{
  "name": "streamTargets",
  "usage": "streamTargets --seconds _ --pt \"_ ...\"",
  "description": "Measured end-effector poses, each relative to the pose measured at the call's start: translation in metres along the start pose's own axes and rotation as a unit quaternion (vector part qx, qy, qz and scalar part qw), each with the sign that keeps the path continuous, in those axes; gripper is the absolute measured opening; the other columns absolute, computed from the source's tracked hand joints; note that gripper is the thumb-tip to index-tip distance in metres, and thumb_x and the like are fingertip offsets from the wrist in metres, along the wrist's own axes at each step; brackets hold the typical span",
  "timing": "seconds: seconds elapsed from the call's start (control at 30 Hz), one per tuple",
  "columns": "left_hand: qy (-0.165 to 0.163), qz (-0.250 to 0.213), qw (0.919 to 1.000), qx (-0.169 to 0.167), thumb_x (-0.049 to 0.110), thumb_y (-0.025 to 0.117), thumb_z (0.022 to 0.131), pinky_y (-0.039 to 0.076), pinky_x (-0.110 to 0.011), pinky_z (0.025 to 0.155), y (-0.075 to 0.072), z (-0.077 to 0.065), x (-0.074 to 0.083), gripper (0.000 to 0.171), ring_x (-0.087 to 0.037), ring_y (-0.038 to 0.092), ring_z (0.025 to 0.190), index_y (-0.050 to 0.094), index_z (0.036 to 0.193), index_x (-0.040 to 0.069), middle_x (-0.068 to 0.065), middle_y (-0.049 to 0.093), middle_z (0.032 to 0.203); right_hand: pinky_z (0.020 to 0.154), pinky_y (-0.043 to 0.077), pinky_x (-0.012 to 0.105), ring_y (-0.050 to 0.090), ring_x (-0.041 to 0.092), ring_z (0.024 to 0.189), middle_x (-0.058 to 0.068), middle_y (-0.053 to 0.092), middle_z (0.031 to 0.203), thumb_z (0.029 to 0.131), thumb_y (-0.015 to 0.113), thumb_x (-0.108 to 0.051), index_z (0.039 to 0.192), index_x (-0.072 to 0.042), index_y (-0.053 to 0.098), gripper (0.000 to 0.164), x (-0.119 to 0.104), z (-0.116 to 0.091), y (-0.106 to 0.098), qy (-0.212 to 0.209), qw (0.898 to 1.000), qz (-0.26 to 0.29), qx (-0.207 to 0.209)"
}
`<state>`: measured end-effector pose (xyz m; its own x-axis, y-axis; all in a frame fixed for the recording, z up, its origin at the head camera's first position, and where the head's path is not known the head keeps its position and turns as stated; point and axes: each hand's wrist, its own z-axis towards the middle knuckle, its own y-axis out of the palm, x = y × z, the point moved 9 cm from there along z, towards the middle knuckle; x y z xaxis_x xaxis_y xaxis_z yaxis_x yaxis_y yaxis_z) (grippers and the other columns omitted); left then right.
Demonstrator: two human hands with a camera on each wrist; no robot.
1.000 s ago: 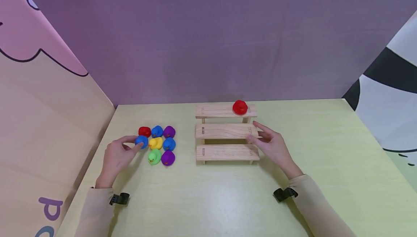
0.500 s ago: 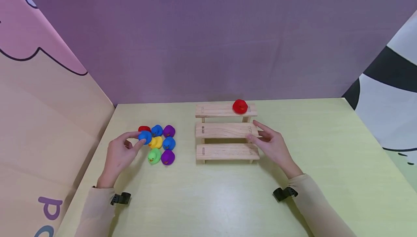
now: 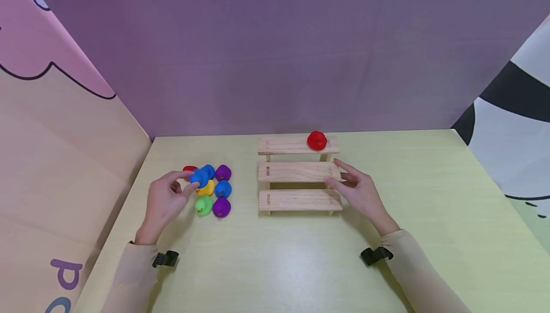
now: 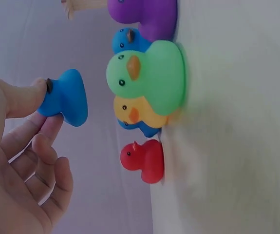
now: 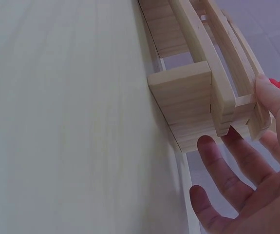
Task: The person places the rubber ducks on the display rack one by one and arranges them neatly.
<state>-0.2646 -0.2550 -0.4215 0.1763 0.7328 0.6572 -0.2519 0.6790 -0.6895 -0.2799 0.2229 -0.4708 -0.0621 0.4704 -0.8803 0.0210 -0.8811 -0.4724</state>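
Observation:
My left hand [image 3: 165, 204] pinches a blue rubber duck [image 4: 70, 97] between thumb and fingers, lifted above the other ducks. Beneath and beside it on the table stand a red duck [image 4: 152, 161], a yellow duck [image 3: 207, 188], a green duck [image 4: 166, 78], plus blue and purple ducks [image 3: 221, 208]. A three-tier wooden stand [image 3: 301, 200] stands at the centre. At its right end, my right hand [image 3: 360, 193] grips the middle tier with thumb and index finger; the other fingers spread loosely below in the right wrist view. One red duck [image 3: 317, 141] sits on the top tier, towards the right.
The light wooden table [image 3: 275, 265] runs back to a purple wall panel [image 3: 275, 55]. A printed panel [image 3: 64, 160] borders the left side, and another with black and white shapes [image 3: 515, 126] borders the right.
My left hand has raised the blue duck from the left of the group and moved it right, over the red and yellow ducks. My right hand stays on the stand.

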Motion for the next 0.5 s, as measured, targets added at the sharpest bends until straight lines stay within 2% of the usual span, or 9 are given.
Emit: streamTargets --seconds 0.2,0.3,0.43,0.5 --pt "0.052 0.012 0.9983 0.024 0.016 0.086 0.09 0.035 -0.027 0.055 0.003 0.002 0.018 0.027 -0.017 0.05 0.067 0.082 0.115 0.009 -0.008 0.073 0.09 0.088 0.051 0.012 0.074 0.036 0.12 0.022 0.072 0.135 0.099 0.076 -0.042 0.161 -0.021 0.049 0.07 0.002 0.002 0.0 -0.004 1.0 -0.006 0.0" --pt "0.074 0.018 0.9967 0.029 0.015 0.088 0.088 0.037 -0.026 0.055 0.006 0.003 0.027 0.027 -0.017 0.051 0.068 0.083 0.114 0.008 -0.008 0.077 0.095 0.09 0.053 0.016 0.074 0.036 0.12 0.021 0.073 0.135 0.099 0.076 -0.043 0.161 -0.021 0.049 0.071 0.003 0.002 0.0 -0.005 1.0 -0.012 0.002" --pt "0.091 0.025 0.995 0.033 0.015 0.089 0.086 0.036 -0.026 0.054 0.01 0.004 0.037 0.028 -0.017 0.051 0.067 0.084 0.113 0.008 -0.009 0.079 0.099 0.09 0.053 0.016 0.074 0.036 0.119 0.022 0.072 0.135 0.099 0.076 -0.043 0.161 -0.022 0.05 0.07 0.003 0.002 0.0 -0.003 1.0 -0.012 0.003" --pt "0.096 0.026 0.9944 0.035 0.014 0.09 0.086 0.036 -0.025 0.055 0.013 0.005 0.04 0.028 -0.016 0.051 0.067 0.084 0.112 0.008 -0.01 0.079 0.099 0.088 0.052 0.013 0.075 0.037 0.118 0.022 0.072 0.135 0.099 0.076 -0.042 0.161 -0.022 0.05 0.07 0.003 0.001 0.0 -0.003 1.0 -0.01 0.002"
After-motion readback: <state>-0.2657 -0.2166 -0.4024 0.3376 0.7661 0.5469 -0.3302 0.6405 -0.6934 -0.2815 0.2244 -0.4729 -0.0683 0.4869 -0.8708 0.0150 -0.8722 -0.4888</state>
